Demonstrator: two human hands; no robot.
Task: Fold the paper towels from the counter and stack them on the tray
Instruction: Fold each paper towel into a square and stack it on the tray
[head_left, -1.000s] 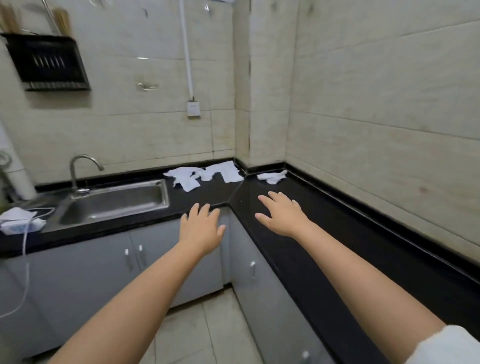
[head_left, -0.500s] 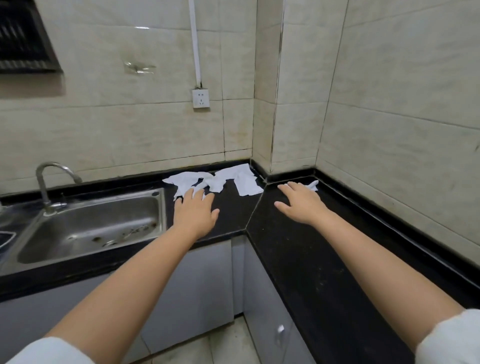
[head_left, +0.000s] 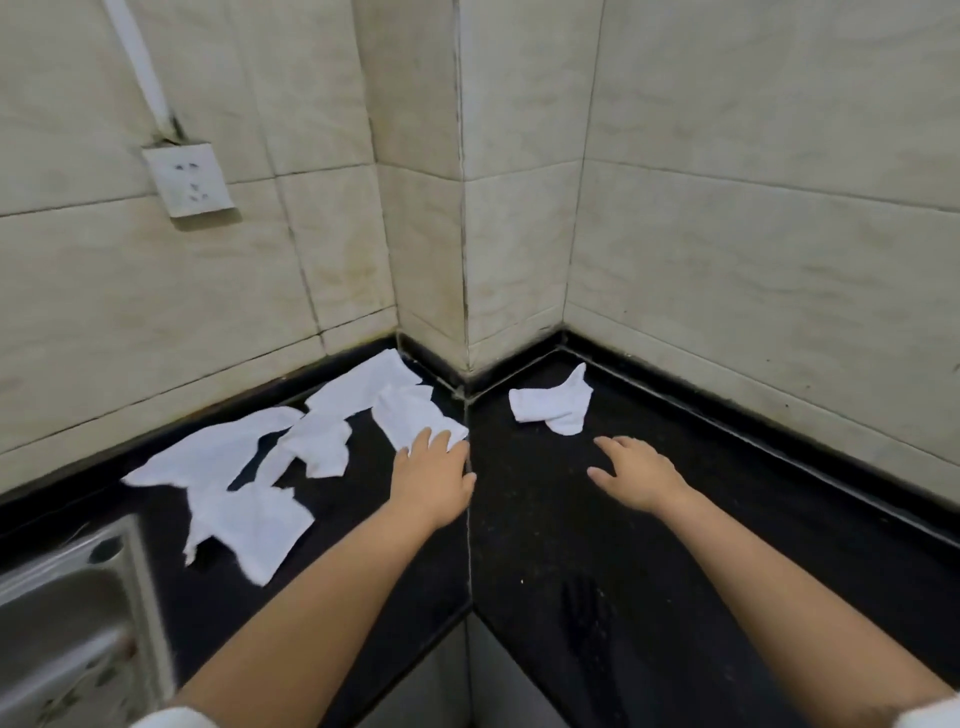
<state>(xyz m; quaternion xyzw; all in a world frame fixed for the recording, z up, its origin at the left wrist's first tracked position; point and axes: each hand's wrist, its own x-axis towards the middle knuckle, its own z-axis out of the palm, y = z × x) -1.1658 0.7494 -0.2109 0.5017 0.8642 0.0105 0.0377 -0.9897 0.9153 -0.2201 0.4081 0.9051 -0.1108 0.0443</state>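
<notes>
Looking down from the head camera, the only view, white paper towels lie crumpled on the black counter (head_left: 545, 545) in the tiled corner: a spread of several to the left of the counter seam, with the nearest sheet (head_left: 415, 415) reaching almost to the seam, and a lone crumpled towel (head_left: 553, 408) to the right of it near the back wall. The left hand (head_left: 434, 478) is flat with its fingers straight, the fingertips (head_left: 423, 441) resting on the near edge of that nearest sheet; it grips nothing. The right hand (head_left: 631, 470) hangs over bare counter with fingers loosely spread and empty, near the lone towel but apart from it. These sheets look thin, very light and limp, already creased and partly torn at the edges, so they should slide easily on the glossy stone and rip if tugged hard; a gentle pinch at a corner or along one edge, with the other hand pressing the sheet flat, seems the safer hold. The walls close in behind the towels, leaving little room there, while the dark surface toward the person is open for smoothing and folding. The sink (head_left: 67, 623) sits at the lower left, close to the outermost sheet (head_left: 249, 530). No tray is in view.
</notes>
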